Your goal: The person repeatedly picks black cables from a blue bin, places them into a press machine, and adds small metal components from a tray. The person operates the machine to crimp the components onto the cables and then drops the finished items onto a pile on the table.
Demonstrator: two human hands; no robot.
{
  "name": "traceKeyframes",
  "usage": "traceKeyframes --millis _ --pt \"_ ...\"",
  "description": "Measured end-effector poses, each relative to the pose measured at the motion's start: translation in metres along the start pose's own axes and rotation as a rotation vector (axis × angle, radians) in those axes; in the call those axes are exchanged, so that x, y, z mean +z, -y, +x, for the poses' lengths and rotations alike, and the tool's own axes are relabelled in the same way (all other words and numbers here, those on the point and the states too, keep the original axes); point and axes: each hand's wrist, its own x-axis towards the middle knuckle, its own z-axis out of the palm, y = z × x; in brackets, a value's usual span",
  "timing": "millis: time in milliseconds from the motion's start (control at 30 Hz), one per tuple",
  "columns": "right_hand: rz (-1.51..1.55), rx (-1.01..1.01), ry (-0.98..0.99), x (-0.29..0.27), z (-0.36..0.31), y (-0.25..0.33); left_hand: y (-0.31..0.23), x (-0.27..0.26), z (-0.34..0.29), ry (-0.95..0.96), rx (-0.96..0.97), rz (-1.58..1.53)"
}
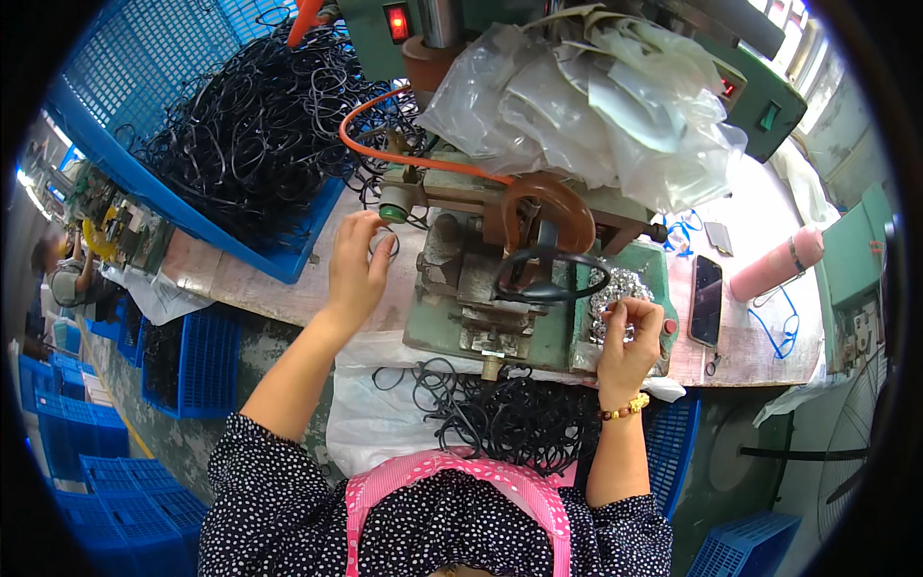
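My left hand (pixel 358 264) is at the left side of a green bench press (pixel 452 332), close to its round green button (pixel 393 213). Its fingers are closed on a thin black cord loop (pixel 396 245), which shows by the thumb. On the right, my right hand (pixel 630 348) reaches into a green tray (pixel 584 358) of small shiny metal pieces (pixel 623 286). Thumb and fingertips are pinched together there; whatever they hold is too small to make out. A black oval ring (pixel 598 286) sits at the middle of the press, between my hands.
A blue crate (pixel 279 264) heaped with black cords (pixel 255 135) stands at the left. More black cord loops (pixel 519 418) lie across my lap. Plastic bags (pixel 577 106) hang over the press. Rightward are a phone (pixel 707 300) and a pink bottle (pixel 777 264). Another person (pixel 69 279) sits far left.
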Motion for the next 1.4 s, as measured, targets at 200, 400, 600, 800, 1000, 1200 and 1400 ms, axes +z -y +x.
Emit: traceKeyframes --millis 200,400,600,800,1000,1200,1400 --pt "-0.192 -0.141 0.031 -0.005 0.005 0.013 0.119 0.032 0.015 0.031 -0.447 0.046" --pt "-0.152 -0.170 0.053 -0.004 0.007 0.019 0.104 0.032 0.022 0.097 -0.630 -0.428" --pt "-0.159 -0.227 0.051 -0.006 0.006 0.016 0.041 -0.006 -0.027 0.135 -0.747 -0.545" --pt "-0.173 -0.273 0.058 -0.007 0.005 0.017 0.012 -0.033 -0.032 0.089 -0.694 -0.509" --pt "-0.172 -0.238 0.055 -0.008 0.004 0.016 -0.003 -0.046 -0.027 0.029 -0.806 -0.822" --pt "-0.170 -0.249 0.060 -0.008 0.004 0.016 -0.015 -0.040 -0.034 0.124 -0.516 -0.541" --pt "-0.152 -0.251 0.069 -0.009 0.004 0.016 -0.029 -0.052 -0.034 -0.075 -0.423 -0.608"
